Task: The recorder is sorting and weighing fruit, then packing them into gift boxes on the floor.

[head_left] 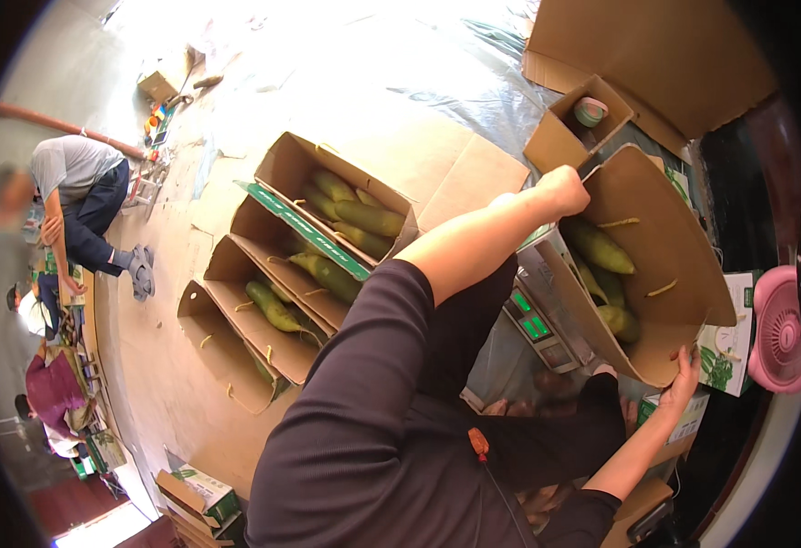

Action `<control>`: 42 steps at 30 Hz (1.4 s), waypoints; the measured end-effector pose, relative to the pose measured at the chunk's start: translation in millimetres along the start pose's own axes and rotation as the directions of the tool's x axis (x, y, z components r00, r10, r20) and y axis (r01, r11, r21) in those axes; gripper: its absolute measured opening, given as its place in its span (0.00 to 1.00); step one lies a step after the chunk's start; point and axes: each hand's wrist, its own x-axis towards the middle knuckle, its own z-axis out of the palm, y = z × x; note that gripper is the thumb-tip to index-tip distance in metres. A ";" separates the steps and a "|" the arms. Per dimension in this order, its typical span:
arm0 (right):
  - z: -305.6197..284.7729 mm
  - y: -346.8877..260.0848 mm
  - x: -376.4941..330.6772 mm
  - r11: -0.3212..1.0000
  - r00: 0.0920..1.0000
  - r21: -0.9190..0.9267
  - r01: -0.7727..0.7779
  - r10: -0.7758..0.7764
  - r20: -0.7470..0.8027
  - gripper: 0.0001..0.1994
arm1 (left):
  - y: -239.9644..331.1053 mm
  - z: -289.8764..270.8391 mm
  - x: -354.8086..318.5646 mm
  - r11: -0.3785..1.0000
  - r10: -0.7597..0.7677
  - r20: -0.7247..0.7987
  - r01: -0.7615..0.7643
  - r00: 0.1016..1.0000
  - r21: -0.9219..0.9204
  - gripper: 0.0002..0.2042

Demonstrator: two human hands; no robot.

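Note:
An open cardboard box (688, 274) sits tilted in front of me, on or against a scale (560, 354) with a lit green display. Several long green vegetables (601, 247), like radishes or gourds, lie inside it. My left hand (562, 190) is closed in a fist at the box's far left corner and grips its edge. At the near right corner, my right hand (683, 376) holds the box edge between thumb and fingers. The box's underside is hidden, so I cannot tell how it rests.
Left of me stands a row of open cartons (236, 292) with green vegetables. A small carton (536, 146) holding a round container is beyond the box. At right are a pink slotted plastic thing (779, 329) and a white-green carton (725, 352). A person (81, 178) bends over at far left.

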 end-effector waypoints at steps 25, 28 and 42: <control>481.1 59.0 24.7 0.937 0.536 -0.139 -0.320 0.300 0.789 0.49 | -303.9 -353.9 75.7 0.976 -0.151 -0.449 0.059 0.881 -0.211 0.11; 490.4 99.3 28.4 0.896 0.412 -0.349 -0.274 0.437 0.800 0.53 | -369.7 -322.5 97.7 0.985 -0.128 -0.409 0.070 0.903 -0.155 0.17; 405.9 93.7 5.7 0.939 0.556 -0.309 -0.148 0.338 0.760 0.26 | -381.9 -333.2 68.9 0.467 -0.312 -0.629 0.691 0.712 0.551 0.49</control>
